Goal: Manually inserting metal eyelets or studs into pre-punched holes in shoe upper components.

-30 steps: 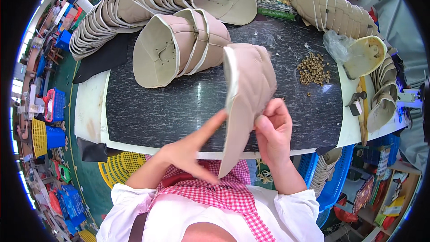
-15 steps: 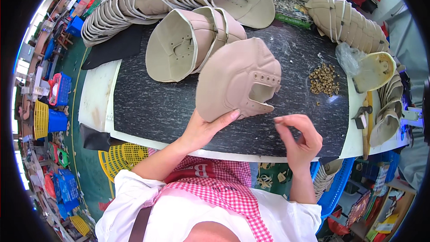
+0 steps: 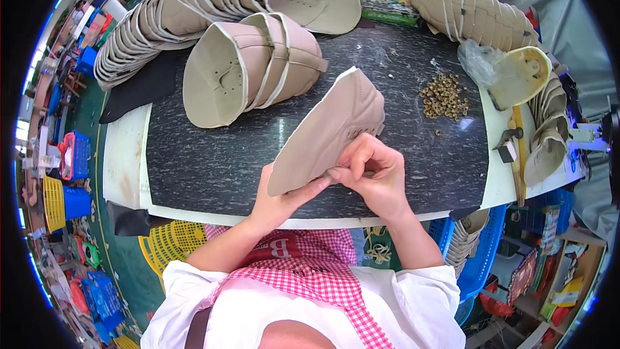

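We see the upper (image 3: pixel 323 132), beige and tilted on its edge, held up above the dark mat (image 3: pixel 206 168) in front of the apron (image 3: pixel 281 249). The left hand (image 3: pixel 281 199) is clamped on its lower edge, thumb along the near side; its other fingers are mostly hidden from us. The right hand (image 3: pixel 376 174) is at the end with the holes (image 3: pixel 361 132), its thumb and fingers drawn in together just beside the left thumb. Whether they pinch the edge itself or some small piece there, we cannot tell. We judge the step in hand to be close fingerwork at that end, with the left hand as support and the right doing the fine part. As we read it, a next move at this spot calls for a steady left grip, a light right pinch and a turn of the upper to bring the holes into clear view. Beyond it, other uppers (image 3: pixel 258 77) lie nested on the mat, well apart from a loose pile of brass eyelets (image 3: pixel 445 98), with the hammer (image 3: pixel 509 148) off to the right. Neither hand touches these.
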### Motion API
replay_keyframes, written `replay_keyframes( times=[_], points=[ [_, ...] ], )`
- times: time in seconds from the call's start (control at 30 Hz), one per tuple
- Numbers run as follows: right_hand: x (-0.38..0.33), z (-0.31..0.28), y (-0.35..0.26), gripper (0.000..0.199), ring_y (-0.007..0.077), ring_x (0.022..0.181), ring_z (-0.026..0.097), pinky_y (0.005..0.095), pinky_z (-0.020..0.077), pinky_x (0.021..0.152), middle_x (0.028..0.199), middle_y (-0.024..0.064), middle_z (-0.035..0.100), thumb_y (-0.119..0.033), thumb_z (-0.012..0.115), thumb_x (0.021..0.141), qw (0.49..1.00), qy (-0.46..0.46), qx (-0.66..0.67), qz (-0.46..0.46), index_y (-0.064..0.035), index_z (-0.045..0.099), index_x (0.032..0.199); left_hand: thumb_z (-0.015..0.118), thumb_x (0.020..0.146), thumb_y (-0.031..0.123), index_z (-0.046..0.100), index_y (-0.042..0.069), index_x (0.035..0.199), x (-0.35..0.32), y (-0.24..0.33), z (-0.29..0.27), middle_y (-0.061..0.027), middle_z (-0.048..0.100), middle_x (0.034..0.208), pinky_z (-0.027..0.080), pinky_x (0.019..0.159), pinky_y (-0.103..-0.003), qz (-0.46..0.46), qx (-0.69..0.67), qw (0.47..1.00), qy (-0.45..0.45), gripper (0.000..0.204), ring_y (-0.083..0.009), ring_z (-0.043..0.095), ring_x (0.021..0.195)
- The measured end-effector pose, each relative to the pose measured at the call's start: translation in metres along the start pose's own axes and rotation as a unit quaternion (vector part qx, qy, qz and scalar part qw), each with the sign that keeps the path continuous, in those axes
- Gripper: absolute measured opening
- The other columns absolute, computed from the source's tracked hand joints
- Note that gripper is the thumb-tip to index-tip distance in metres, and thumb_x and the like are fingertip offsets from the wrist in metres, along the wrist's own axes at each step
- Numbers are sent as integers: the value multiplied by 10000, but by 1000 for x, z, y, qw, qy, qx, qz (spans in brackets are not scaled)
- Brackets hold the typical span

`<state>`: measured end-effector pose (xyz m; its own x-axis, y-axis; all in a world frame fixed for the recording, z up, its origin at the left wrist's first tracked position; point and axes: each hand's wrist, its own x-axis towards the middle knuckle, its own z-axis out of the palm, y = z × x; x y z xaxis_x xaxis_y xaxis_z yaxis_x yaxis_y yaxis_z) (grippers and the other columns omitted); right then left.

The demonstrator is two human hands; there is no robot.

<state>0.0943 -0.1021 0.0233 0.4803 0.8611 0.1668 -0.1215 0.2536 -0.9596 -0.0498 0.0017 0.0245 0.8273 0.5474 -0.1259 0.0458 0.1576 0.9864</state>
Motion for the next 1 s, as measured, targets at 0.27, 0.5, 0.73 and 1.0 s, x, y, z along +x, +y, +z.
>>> replay_keyframes(
  times=[0.27, 0.5, 0.73, 1.0],
  points=[
    [-28, -94, -27, 258, 210, 865, 577, 310, 463, 729, 963, 109, 607, -43, 717, 659, 644, 153, -740, -118, -31, 637, 904, 623, 830, 169, 510, -9, 1131, 8, 14, 10, -65, 561, 1075, 439, 778, -249, 38, -5, 999, 11, 367, -111, 519, 950],
    [-29, -51, -32, 184, 224, 876, 594, 307, 472, 752, 957, 97, 606, -8, 680, 702, 839, 133, -511, -133, -34, 643, 881, 644, 817, 198, 476, 0, 1179, 11, 6, 18, -75, 550, 1082, 433, 771, -238, 18, -47, 998, 46, 445, -115, 514, 934],
    [-40, -93, -24, 200, 114, 701, 552, 227, 458, 629, 894, 62, 563, 16, 656, 724, 864, 218, -454, -6, -19, 633, 919, 658, 806, 210, 490, -13, 1149, 10, 5, 14, -73, 552, 1061, 436, 785, -262, 25, -54, 994, 88, 443, -134, 521, 942],
    [-24, -104, -17, 134, 120, 600, 490, 240, 403, 547, 785, 58, 531, -3, 653, 738, 823, 217, -525, 7, 0, 605, 863, 656, 806, 222, 525, -7, 1110, 8, 5, 13, -81, 573, 1007, 443, 760, -257, 27, -4, 997, 66, 403, -135, 534, 908]
  ],
)
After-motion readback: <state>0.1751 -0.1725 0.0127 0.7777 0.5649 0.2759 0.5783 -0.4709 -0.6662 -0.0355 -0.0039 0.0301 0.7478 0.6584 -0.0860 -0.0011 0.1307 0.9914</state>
